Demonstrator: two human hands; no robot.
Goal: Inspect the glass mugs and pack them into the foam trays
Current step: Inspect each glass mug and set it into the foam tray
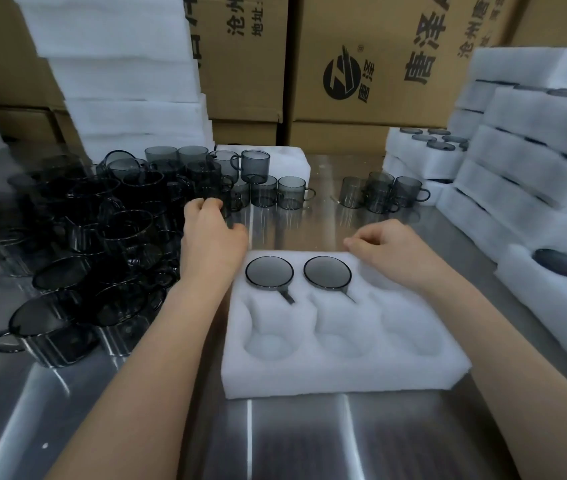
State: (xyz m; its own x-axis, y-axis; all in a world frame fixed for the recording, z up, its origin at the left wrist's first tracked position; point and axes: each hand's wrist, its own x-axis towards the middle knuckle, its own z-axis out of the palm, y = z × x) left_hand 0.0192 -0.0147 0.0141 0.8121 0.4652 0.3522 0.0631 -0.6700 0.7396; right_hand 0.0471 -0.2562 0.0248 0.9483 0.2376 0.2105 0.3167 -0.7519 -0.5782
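A white foam tray with six pockets lies on the steel table in front of me. Two smoky grey glass mugs sit in its back row, in the left and middle pockets; the other pockets are bare. My left hand reaches into the pile of loose grey mugs on the left, and its fingers curl round the rim of one mug at the pile's right edge. My right hand sits at the tray's back right corner, fingers curled over the far edge.
Further mugs stand at the back centre and right. Packed foam trays are stacked along the right side. A stack of foam and cardboard boxes rise behind the table.
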